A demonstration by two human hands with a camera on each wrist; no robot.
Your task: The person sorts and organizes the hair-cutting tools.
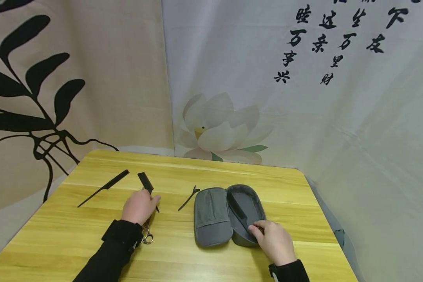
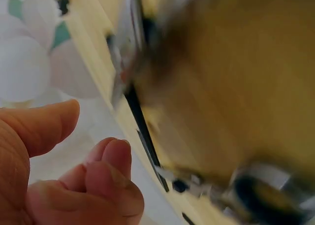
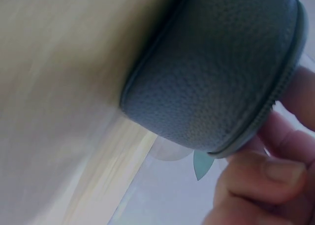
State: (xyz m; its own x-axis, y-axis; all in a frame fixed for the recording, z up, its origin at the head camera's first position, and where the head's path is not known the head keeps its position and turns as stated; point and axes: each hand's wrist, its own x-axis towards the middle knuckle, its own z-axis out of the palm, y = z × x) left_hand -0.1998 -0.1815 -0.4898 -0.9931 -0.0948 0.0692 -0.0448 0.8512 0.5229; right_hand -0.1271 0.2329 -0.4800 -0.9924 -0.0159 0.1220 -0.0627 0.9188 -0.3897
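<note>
My left hand is over a black comb and a pair of metal scissors, hiding parts of both. In the left wrist view its thumb and bent fingers are apart, with nothing between them; a scissor ring shows nearby. On the right, a grey zip case lies unfolded, a dark tail comb inside its deeper half. At that half's near right rim, my right hand pinches the comb's thin end. The case wall hides those fingertips in the right wrist view.
Another black tail comb lies at the left of the yellow wooden table. A slim black hair clip sits just left of the case. Printed cloth hangs behind the table.
</note>
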